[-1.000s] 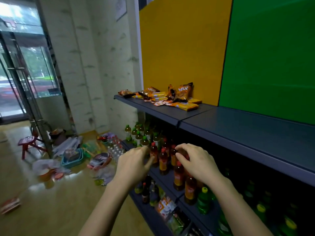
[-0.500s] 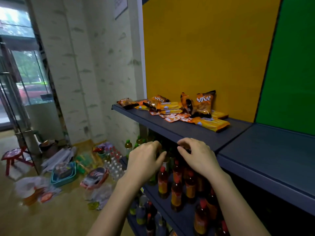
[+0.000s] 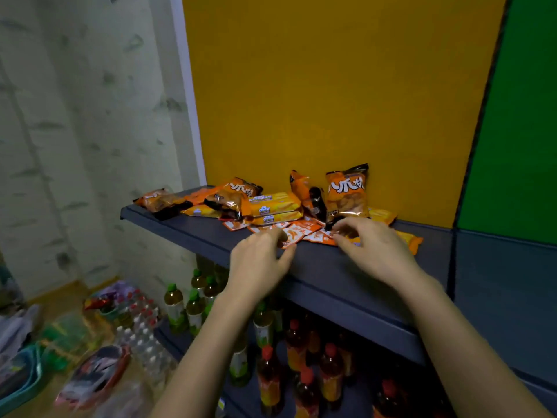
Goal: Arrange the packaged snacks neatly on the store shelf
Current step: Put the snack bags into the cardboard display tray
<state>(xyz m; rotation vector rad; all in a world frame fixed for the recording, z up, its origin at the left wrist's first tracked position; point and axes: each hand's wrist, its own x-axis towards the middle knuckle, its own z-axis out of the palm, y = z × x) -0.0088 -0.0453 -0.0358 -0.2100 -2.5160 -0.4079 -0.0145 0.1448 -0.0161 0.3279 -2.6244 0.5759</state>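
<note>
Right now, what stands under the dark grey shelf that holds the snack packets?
Green-capped plastic bottles of pale drink at the left, red-capped bottles of amber drink to their right. The dark grey shelf and the person's forearms cover the rows behind.

Beyond the right grip [image 3: 372,251] rises a yellow wall panel [image 3: 331,101], with a green panel [image 3: 518,131] to that grip's right. Left of the left grip [image 3: 259,263] stands a pale mottled wall [image 3: 90,131], tan floor [image 3: 57,300] below it.

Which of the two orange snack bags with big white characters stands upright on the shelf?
The upright orange bag is the one further right, propped against the yellow wall just beyond the right hand; the flat orange bag lies further left.
</note>
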